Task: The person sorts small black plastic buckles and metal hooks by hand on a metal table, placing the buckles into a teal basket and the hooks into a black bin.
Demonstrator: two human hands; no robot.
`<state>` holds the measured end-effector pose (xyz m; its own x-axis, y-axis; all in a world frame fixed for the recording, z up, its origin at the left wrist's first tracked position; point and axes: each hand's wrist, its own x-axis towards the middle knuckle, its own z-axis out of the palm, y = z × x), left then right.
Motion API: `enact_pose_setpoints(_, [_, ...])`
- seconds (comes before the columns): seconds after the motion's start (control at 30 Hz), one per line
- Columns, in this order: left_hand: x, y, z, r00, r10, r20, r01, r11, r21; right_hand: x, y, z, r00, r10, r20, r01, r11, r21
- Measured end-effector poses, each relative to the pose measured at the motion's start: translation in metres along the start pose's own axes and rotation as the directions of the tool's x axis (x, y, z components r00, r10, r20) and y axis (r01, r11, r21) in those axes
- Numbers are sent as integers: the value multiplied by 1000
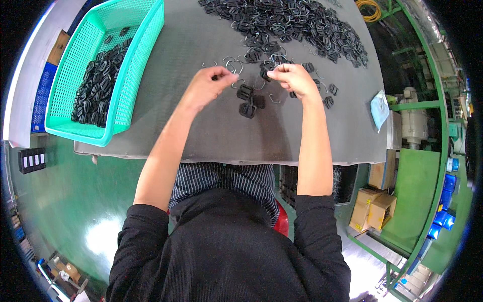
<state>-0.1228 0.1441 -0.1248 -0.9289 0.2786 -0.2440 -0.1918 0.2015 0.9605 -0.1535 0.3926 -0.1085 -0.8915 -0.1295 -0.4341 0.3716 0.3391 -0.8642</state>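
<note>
My left hand is closed in a pinch above the grey table, beside several bent metal wire hooks. Whatever sits between its fingertips is too small to make out. To its right, the thumb and forefinger of my right hand grip a black plastic buckle. Between and just below the hands lie a few loose black buckles and a single wire hook. More loose buckles and hooks rest to the right of my right hand.
A large heap of black buckles with wire hooks covers the table's far side. At left stands a turquoise mesh basket partly filled with black buckles. A light-blue face mask lies at the table's right edge. Cardboard boxes stand on the floor at right.
</note>
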Motion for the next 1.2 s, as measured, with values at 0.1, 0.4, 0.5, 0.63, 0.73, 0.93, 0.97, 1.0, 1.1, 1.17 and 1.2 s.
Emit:
enact_pose_setpoints(0.1, [-3, 3, 24, 981, 195, -12, -167, 866, 471, -18, 19, -16, 1000, 2, 26, -10, 946, 323])
enact_pose_setpoints(0.4, [6, 0, 14, 975, 139, 173, -206, 859, 470, -40, 37, 8, 995, -58, -76, 79, 946, 313])
enact_pose_setpoints(0.5, [-8, -11, -18, 959, 95, 267, -69, 992, -104, -40, 25, 47, 946, -222, -236, 40, 804, -594])
enact_pose_setpoints(0.63, [-22, -8, -16, 966, 100, 237, 57, 816, -575, -44, 26, 57, 970, -193, -148, 85, 841, -535])
enact_pose_setpoints(0.73, [-20, -14, -14, 970, 75, 232, 104, 733, -672, -54, 38, 32, 995, -100, -21, 101, 954, 282])
enact_pose_setpoints(0.93, [-25, 6, 7, 955, 36, 296, 123, 857, -500, -79, 71, -37, 946, -127, -298, 312, 602, 735])
enact_pose_setpoints(0.97, [-33, 14, 14, 957, 20, 290, 98, 918, -385, -71, 81, -52, 954, -84, -289, 238, 797, 555])
enact_pose_setpoints(1.0, [-37, 18, 17, 962, 4, 274, 71, 962, -262, -65, 76, -53, 914, -115, -389, 211, 954, 214])
enact_pose_setpoints(1.1, [-40, 2, 29, 979, 173, 107, -203, 865, 459, -46, 62, -34, 767, -338, -545, -69, 801, -594])
enact_pose_setpoints(1.17, [-49, -1, 41, 951, 303, 58, -272, 737, 619, -37, 56, -20, 757, -450, -474, -70, 665, -744])
enact_pose_setpoints(1.2, [-49, -9, 48, 923, 378, 66, -326, 681, 655, -30, 56, -21, 752, -509, -419, -22, 616, -788])
